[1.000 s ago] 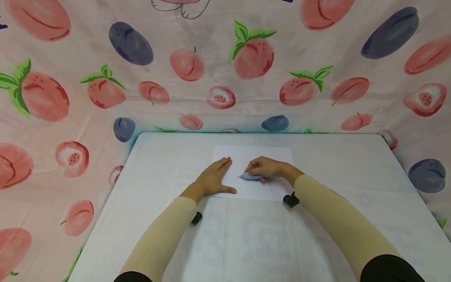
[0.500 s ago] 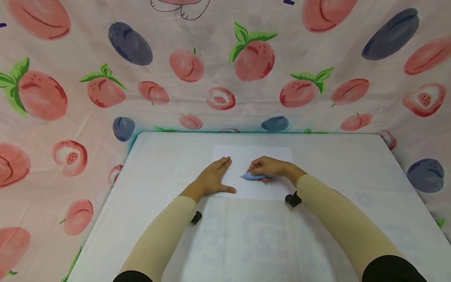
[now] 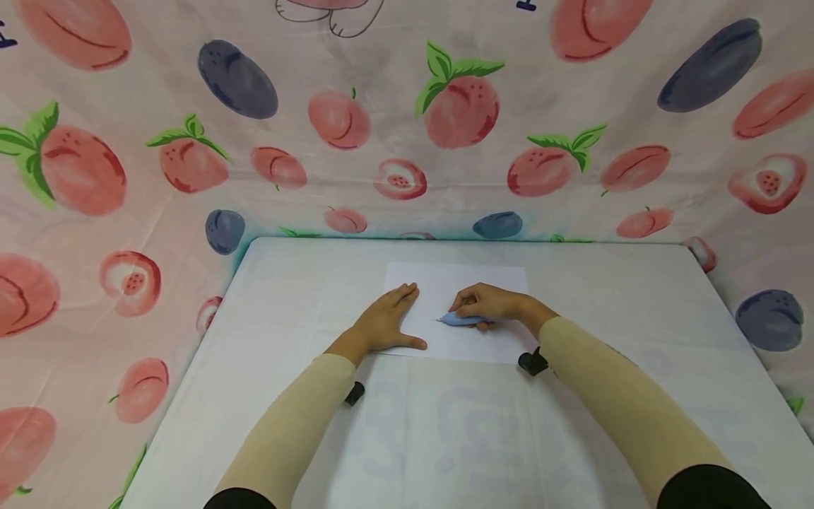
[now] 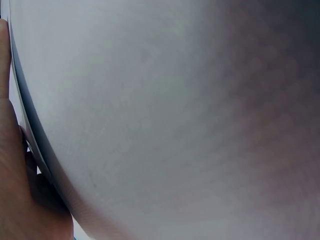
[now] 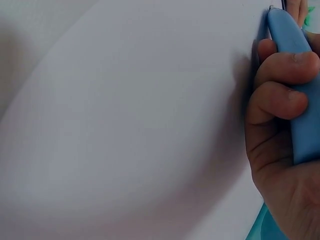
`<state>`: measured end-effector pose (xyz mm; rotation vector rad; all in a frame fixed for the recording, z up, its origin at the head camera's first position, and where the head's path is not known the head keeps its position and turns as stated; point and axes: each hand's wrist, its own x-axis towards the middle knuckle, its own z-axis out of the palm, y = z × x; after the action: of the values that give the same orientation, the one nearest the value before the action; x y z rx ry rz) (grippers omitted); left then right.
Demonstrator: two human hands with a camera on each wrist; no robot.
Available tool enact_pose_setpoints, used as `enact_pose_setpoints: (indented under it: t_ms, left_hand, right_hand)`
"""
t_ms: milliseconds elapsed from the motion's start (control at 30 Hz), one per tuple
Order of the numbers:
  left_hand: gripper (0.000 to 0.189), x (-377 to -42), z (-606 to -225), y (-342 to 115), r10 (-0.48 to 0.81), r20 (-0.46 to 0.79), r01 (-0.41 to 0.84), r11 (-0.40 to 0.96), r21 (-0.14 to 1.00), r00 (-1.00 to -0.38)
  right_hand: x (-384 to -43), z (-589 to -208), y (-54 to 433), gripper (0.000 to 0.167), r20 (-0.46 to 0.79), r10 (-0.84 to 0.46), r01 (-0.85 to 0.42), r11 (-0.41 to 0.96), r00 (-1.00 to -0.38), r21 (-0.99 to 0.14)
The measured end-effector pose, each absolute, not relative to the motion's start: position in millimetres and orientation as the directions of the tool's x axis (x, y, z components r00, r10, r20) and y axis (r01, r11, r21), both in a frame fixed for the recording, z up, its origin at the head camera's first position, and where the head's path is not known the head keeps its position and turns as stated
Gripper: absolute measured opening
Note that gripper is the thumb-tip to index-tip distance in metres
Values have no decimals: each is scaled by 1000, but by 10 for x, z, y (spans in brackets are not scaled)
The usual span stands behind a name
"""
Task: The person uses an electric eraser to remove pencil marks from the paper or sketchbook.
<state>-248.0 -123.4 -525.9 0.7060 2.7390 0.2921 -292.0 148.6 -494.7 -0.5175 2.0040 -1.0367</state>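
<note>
A white sheet of paper [image 3: 463, 279] lies on the white-covered table. My left hand [image 3: 386, 318] rests flat over its left part, thumb spread away from the straight fingers; in the left wrist view part of this hand [image 4: 15, 185] shows at the edge. Above the middle of the sheet, my right hand [image 3: 486, 302] grips a blue correction pen [image 3: 454, 319], its thin metal tip pointing left toward the left hand. In the right wrist view, curled fingers [image 5: 285, 70] wrap the pen's wide, smooth body, and the tip is close over the paper.
The white table cover [image 3: 470, 424] spreads around the sheet, with faint lettering showing through near the front. A fruit-printed cloth [image 3: 356, 184] hangs behind the table and along its sides. Dark wrist cameras [image 3: 533, 362] sit under both forearms.
My right hand has slid slightly to the right with the correction pen, widening the gap to the left hand. The left hand and the paper have stayed in place.
</note>
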Motion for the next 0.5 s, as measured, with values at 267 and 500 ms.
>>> enact_pose_setpoints:
  t_ms: [267, 500]
  left_hand:
    - [118, -2486, -5266, -1241, 500, -218, 439, 856, 274, -838]
    - [118, -2475, -5263, -1239, 502, -221, 441, 855, 274, -836]
  right_hand:
    - [-2922, -4948, 1526, 25, -468, -651, -3, 585, -598, -811]
    - [-2910, -4946, 1526, 24, -471, -645, 12, 582, -602, -813]
